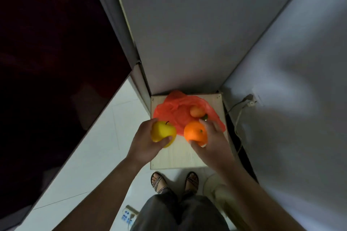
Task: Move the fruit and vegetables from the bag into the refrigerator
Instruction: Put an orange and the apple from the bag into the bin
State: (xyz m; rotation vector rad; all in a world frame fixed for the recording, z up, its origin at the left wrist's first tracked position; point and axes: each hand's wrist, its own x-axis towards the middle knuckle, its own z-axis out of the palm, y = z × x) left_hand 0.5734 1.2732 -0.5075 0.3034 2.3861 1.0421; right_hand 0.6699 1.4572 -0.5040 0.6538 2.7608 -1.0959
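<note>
The left hand (148, 142) has its fingers curled round a smooth yellow apple-shaped fruit with a short dark stem (162, 133), the thumb lying across the near side. The right hand (212, 142) grips a round orange with a small green stem end (194, 131), thumb beneath it and fingers spread loosely over its far side. The two fruits are close beside one another, not touching, both held just above a pale wooden board top (180, 157).

Just beyond the hands, a crumpled thin red plastic bag (174, 110) lies open on the far half of that board. In it, past the right fingertips, sits a smaller orange fruit (196, 111), with a dark green piece (205, 117) beside it that I cannot identify.

Beyond the bag rises a tall flat grey panel (187, 33), and the board butts against its foot. To the left of the left hand there is white tiled floor (105, 137), and further left a glossy dark red surface (47, 52). To the right of the right hand stands a grey wall (300, 80) with a wall socket (250, 102) low down and a pale cable (238, 124) trailing from it down beside the board.

Nearer than the hands are the person's two feet in patterned sandals (157, 182), dark trousers (178, 212), a white power strip (128, 214) on the floor, and a cream rounded object (216, 187) by the right foot. The room is dim.
</note>
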